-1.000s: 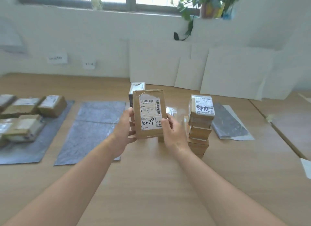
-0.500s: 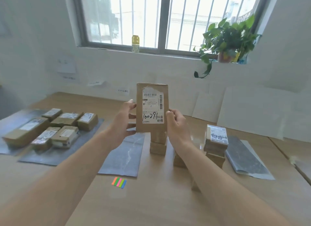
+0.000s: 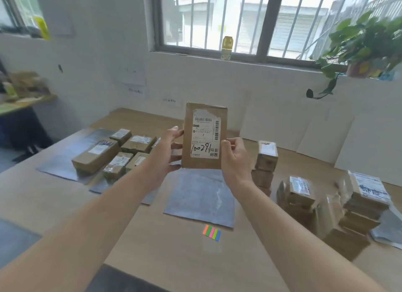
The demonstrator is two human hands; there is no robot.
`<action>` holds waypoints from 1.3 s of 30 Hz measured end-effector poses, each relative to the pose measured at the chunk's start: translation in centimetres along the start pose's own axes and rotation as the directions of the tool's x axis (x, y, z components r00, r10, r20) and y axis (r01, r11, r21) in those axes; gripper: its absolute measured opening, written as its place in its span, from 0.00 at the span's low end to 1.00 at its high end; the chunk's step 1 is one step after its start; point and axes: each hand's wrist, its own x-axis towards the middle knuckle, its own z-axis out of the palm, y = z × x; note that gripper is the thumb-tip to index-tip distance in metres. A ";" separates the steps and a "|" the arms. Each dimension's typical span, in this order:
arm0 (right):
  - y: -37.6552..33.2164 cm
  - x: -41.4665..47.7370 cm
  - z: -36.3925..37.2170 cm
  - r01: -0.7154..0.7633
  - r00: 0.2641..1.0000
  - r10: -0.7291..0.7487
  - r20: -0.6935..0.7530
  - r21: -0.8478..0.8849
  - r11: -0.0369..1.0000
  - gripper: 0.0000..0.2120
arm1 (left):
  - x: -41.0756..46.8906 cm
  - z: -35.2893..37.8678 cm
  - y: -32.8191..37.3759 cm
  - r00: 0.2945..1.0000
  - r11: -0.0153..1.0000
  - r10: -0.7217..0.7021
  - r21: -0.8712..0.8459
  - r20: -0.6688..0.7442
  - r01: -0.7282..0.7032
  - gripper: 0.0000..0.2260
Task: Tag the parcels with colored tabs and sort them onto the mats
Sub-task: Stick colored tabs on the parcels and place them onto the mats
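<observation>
A cardboard parcel (image 3: 204, 137) is held upright in mid-air, gripped at 9 o'clock by the left hand (image 3: 168, 152) and at 3 by the right hand (image 3: 233, 159). Mis-sorting is risked if the coloured tabs (image 3: 212, 232) at 6 are skipped.

The parcel (image 3: 204, 137), a second ago low in front of the stacks (image 3: 264, 163), now stands higher and clear of them, lifted between the left grip (image 3: 168, 152) and right grip (image 3: 233, 159) and seen above the middle mat (image 3: 200, 196). The view rises and swings left, so the window (image 3: 217, 19) and the tabs (image 3: 212, 233) on the tabletop (image 3: 152, 248) come into sight, with the stacks now off to the right.
</observation>
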 end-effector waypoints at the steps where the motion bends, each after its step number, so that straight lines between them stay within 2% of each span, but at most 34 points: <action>1: -0.3 -0.2 1.7 -0.008 1.000 0.008 -0.003 0.006 1.000 0.08 | 0.4 -1.7 0.1 1.000 1.000 -0.013 0.006 -0.007 0.013 0.25; 8: -0.5 -0.1 12.3 -0.095 0.995 0.095 -0.004 0.007 0.995 0.07 | 4.5 -11.6 -1.1 0.996 0.996 -0.091 -0.003 -0.023 0.091 0.25; 17: 2.6 4.1 20.6 -0.203 0.975 0.205 0.082 -0.033 0.979 0.09 | 9.8 -17.9 -4.8 0.978 0.981 -0.195 -0.033 -0.080 0.193 0.22; 21: 4.3 5.7 24.2 -0.185 0.973 0.190 0.129 -0.049 0.982 0.22 | 11.6 -20.4 -6.0 0.967 0.972 -0.235 -0.026 -0.099 0.234 0.22; 27: 3.7 7.7 28.6 -0.173 0.972 0.178 0.156 -0.047 0.984 0.30 | 14.3 -24.1 -6.0 0.964 0.968 -0.248 -0.066 -0.099 0.242 0.21; 33: 3.8 7.3 33.2 -0.233 0.970 0.235 0.068 -0.029 0.972 0.31 | 17.0 -28.9 -6.6 0.961 0.961 -0.275 0.018 -0.013 0.275 0.21; 39: 5.0 3.9 38.1 -0.342 0.938 0.340 -0.062 -0.021 0.940 0.26 | 18.4 -33.5 -8.4 0.932 0.936 -0.346 0.111 0.105 0.335 0.22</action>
